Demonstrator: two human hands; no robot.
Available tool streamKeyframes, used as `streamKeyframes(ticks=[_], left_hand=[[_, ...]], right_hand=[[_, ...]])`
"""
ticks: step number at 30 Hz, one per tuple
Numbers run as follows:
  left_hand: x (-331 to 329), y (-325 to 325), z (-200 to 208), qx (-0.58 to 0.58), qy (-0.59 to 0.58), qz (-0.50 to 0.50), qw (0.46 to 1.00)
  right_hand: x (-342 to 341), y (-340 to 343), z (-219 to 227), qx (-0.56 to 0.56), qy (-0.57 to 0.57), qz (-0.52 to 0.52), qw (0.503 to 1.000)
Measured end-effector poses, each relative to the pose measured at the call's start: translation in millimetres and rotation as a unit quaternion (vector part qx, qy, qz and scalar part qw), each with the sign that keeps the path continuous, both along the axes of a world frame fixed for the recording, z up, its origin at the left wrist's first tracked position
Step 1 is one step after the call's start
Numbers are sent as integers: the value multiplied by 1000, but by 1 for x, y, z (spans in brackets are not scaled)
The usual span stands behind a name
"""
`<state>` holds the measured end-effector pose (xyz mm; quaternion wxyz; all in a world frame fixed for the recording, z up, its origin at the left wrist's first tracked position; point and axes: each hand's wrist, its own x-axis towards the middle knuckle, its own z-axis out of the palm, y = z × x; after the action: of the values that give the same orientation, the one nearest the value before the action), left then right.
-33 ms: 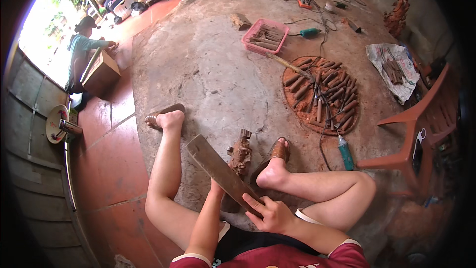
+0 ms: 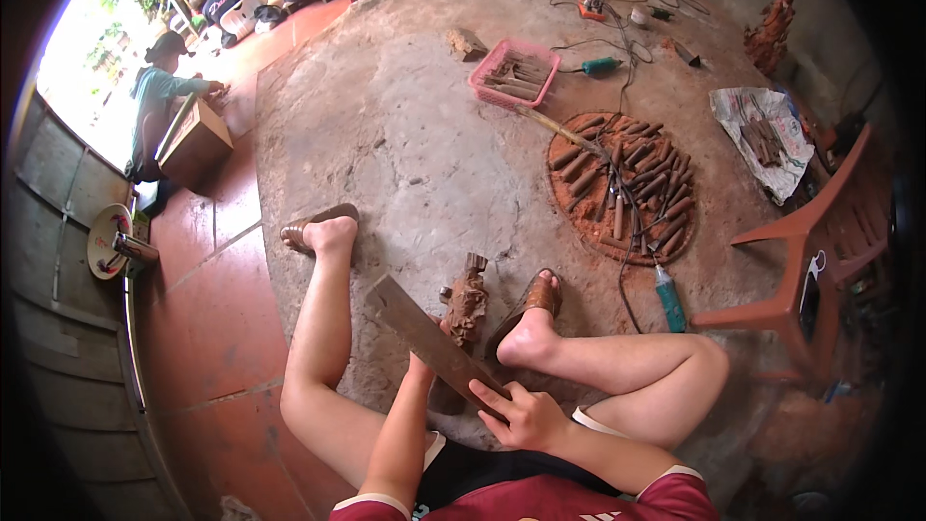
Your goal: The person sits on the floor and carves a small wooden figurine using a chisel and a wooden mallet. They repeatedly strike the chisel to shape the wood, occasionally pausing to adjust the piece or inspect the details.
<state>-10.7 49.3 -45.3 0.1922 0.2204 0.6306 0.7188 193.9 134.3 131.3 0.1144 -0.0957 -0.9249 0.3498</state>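
Observation:
Across my lap slants a long flat wooden bar [image 2: 424, 330], its far end up to the left. My right hand [image 2: 526, 417] is closed round its near end, the index finger stretched along the top. Beneath the bar, my left hand [image 2: 420, 365] lies mostly hidden; a bit of it shows beside a carved brown wood figure [image 2: 468, 304]. That figure leans between my feet, and the bar covers its lower part. Whether my left fingers grip the figure is hidden.
Right of my foot, a round tray of sawdust [image 2: 569, 207] bears several chisels. Nearby are a green power tool [image 2: 669, 299] with its cord, a pink basket [image 2: 473, 87] of tools and a brown plastic chair [image 2: 796, 260]. A person [image 2: 159, 101] works by a box at left.
The bar's far end has dipped slightly toward me. A little more of my left hand shows beside the carved figure. My right hand stays about where it was.

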Motion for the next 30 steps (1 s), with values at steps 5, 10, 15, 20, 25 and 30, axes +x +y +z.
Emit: streamKeyframes(ticks=[5, 10, 15, 20, 25, 30], left_hand=[[-2, -1, 9, -108, 27, -2, 994], [-6, -6, -5, -71, 71, 11, 995], [-5, -11, -14, 12, -181, -3, 983], [-2, -5, -8, -37, 7, 8, 999], [-12, -9, -14, -10, 20, 0, 1000], [-10, -11, 7, -82, 55, -20, 995]], right_hand=[[2, 1, 8, -2, -71, 6, 997], [5, -6, -19, -23, 63, 4, 998], [6, -3, 8, -72, -70, 18, 995], [3, -3, -10, -11, 57, 17, 998], [-4, 11, 11, -112, -97, -2, 989], [2, 3, 14, -81, 106, 4, 991]])
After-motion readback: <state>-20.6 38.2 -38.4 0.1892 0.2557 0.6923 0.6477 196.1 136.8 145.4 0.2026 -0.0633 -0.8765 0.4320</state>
